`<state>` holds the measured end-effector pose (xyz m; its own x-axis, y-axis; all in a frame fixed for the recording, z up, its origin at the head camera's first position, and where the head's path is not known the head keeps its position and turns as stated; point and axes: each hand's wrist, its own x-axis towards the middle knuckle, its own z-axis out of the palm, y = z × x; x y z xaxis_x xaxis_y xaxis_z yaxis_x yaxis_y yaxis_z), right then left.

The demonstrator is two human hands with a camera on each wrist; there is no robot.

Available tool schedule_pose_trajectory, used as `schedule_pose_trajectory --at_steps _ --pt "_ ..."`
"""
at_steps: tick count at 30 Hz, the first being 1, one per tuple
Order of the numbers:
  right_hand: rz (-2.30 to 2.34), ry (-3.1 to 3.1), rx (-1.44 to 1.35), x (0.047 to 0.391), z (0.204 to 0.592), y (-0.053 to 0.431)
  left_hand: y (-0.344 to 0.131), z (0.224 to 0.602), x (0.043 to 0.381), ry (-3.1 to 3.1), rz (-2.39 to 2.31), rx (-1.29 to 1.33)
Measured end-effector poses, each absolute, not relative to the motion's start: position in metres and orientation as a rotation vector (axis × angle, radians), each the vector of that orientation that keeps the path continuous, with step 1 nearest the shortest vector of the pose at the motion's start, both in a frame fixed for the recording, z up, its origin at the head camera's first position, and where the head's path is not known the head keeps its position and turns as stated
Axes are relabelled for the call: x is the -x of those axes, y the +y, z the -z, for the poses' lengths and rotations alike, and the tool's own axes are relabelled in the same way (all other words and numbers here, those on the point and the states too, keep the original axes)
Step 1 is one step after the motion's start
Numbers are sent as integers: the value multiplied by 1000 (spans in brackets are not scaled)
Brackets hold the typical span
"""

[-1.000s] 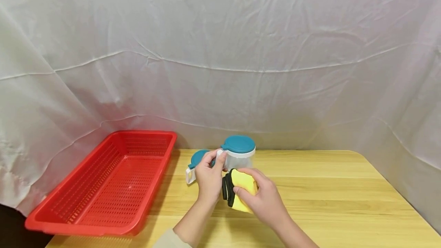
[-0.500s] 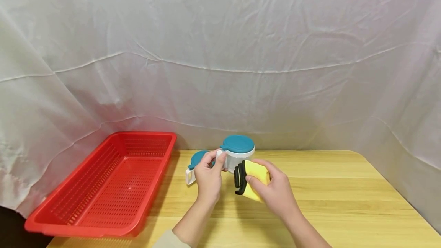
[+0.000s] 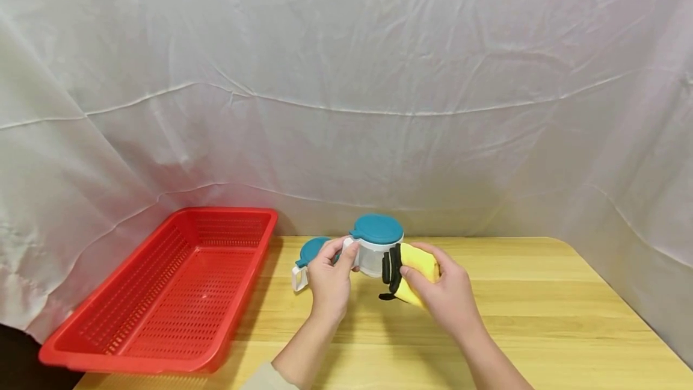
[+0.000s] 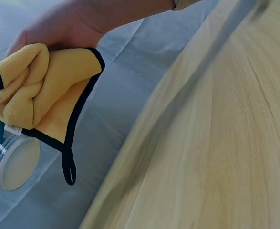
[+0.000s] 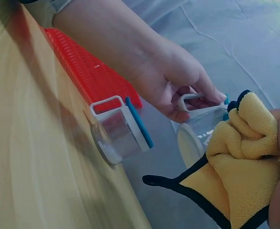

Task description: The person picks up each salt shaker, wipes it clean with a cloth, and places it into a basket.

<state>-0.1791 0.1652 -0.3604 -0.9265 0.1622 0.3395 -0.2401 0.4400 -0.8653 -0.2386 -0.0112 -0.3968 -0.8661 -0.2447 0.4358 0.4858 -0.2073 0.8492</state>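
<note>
Blue-lidded jar (image 3: pixel 372 254), just below and right of centre in the head view, is held clear of the wooden table (image 3: pixel 547 312), its white handle (image 5: pixel 181 103) gripped by the left hand (image 3: pixel 330 275). At its right, a black-edged yellow cloth (image 3: pixel 419 259) is pinched, bunched up, in the right hand (image 3: pixel 448 295); whether jar wall and cloth are touching cannot be told.

And the progress? Wiping looks to be under way: the jar is lifted, the cloth is gripped and close, the blue lid (image 3: pixel 378 229) is down. How much has been wiped cannot be read. Left, as judged: any wiping unfinished, then a setting-down. A second jar (image 5: pixel 117 133), left of centre in the right wrist view, is held by neither hand; at lower left of the head view, the red basket (image 3: pixel 130 363) is seen.
</note>
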Motion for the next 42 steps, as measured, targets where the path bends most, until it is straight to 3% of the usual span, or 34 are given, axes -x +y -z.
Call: schedule_pose_trajectory --at_steps 15,28,42 --pt "-1482 -2331 -49 180 362 162 -9 399 237 -1656 2073 292" --pt "-1306 -2241 -254 175 369 149 -8 399 236 -1684 2036 313" --pt "-1344 -2274 -196 176 365 157 -13 399 241 -1610 2141 332"
